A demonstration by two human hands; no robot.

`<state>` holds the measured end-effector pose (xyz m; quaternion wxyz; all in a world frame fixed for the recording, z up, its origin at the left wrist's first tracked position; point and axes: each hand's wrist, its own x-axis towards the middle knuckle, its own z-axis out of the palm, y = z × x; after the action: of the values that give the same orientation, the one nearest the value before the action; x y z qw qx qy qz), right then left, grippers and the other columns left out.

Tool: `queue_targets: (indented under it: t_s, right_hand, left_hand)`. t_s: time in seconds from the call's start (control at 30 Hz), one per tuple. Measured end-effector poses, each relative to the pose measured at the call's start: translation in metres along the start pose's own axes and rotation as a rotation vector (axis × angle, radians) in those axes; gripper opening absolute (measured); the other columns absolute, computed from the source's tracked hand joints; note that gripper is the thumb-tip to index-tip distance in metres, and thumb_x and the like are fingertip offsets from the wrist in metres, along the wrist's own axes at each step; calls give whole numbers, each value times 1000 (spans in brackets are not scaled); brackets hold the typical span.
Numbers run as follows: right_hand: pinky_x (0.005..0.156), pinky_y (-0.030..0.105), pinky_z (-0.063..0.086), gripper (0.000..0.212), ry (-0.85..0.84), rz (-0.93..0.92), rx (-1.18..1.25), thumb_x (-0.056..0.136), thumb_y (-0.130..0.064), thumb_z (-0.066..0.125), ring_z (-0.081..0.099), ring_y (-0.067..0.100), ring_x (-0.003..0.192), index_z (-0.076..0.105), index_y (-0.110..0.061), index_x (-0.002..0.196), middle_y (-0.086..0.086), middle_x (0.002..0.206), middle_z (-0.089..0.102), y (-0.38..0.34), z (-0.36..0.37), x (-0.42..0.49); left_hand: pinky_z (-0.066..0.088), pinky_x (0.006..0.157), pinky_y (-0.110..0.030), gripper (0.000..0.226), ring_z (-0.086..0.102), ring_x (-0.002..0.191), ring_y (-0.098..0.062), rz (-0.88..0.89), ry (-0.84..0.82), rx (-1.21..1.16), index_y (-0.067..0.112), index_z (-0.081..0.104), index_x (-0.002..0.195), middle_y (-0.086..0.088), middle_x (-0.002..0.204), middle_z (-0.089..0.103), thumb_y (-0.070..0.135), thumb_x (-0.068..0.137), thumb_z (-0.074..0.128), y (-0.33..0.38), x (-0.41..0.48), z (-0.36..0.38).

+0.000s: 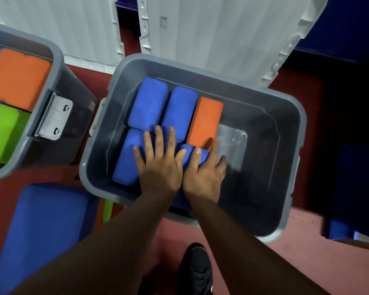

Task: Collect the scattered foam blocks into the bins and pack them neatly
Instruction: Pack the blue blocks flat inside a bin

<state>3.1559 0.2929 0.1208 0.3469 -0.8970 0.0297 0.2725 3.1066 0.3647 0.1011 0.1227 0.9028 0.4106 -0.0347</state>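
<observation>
Blue rectangular foam blocks in grey plastic bin, frame centre | left hand spread flat on them | right hand alongside, fingers straight, pressing too

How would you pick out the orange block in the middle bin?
Find the grey bin at the centre. The orange block lies at the right end of its far row, beside a blue block; every other block here is blue.

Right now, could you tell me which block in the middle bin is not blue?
The orange block, rightmost in the far row; the others are blue.
</observation>
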Motion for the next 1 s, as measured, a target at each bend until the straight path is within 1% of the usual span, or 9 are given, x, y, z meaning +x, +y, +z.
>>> queue_targets:
  t_s: [0.13,0.2,0.3,0.4,0.67,0.77,0.83,0.9,1.0]
  right_hand:
    - [123,49,18,69,13,-32,-9,100,-66,28,10,27,156,-2,-47,159,13,170,7,22,17,12]
    - [121,49,27,74,21,-36,-11,100,-66,29,20,29,153,-6,-41,160,15,168,15,32,26,14]
    - [107,46,41,77,17,-21,-40,101,-64,27,46,36,137,-2,-29,162,21,154,43,39,35,22]
    - [103,47,45,76,30,-54,-53,97,-67,23,53,37,129,8,-28,161,18,146,53,40,37,31]
    - [99,48,47,70,37,-69,-90,99,-66,22,58,38,122,8,-32,159,18,137,59,38,35,37]
    - [107,51,40,79,51,28,-82,99,-68,23,49,41,133,4,-24,161,24,147,48,37,37,36]
    - [114,53,29,79,208,69,-130,100,-64,30,36,39,141,13,-17,160,23,152,39,27,38,30]
    - [112,53,25,69,384,-20,-162,102,-56,34,33,37,141,28,-12,155,18,149,40,11,39,12]
    - [111,50,24,62,363,-286,-43,100,-48,38,38,33,135,42,-7,146,14,142,47,-13,51,-39]
  left_hand:
    - [16,118,-64,68,23,153,-30,37,0,15,27,25,159,-6,165,27,59,105,1,-9,3,36]
    - [13,119,-64,68,17,155,-30,56,14,48,27,23,160,-8,167,21,60,105,1,-14,0,50]
    - [17,118,-67,64,19,154,-33,71,100,90,25,27,160,-9,166,23,59,107,13,-18,1,62]
    - [14,118,-68,62,18,154,-34,64,131,76,27,29,159,-8,167,23,57,108,13,-16,2,65]
    - [4,120,-62,64,13,156,-25,13,111,21,33,25,159,2,168,19,53,105,-2,-12,3,59]
    - [-3,121,-58,68,5,157,-20,6,-4,-72,34,22,160,4,169,12,56,100,-2,-11,3,42]
    - [4,122,-58,68,7,156,-20,47,-13,-150,30,25,160,0,169,14,56,100,6,-20,0,25]
    - [15,122,-57,64,21,154,-25,114,108,-173,22,38,156,-5,165,28,53,104,17,-41,-9,0]
    - [26,118,-53,58,36,148,-29,186,258,-164,17,46,152,-11,160,37,45,106,25,-88,-38,-35]
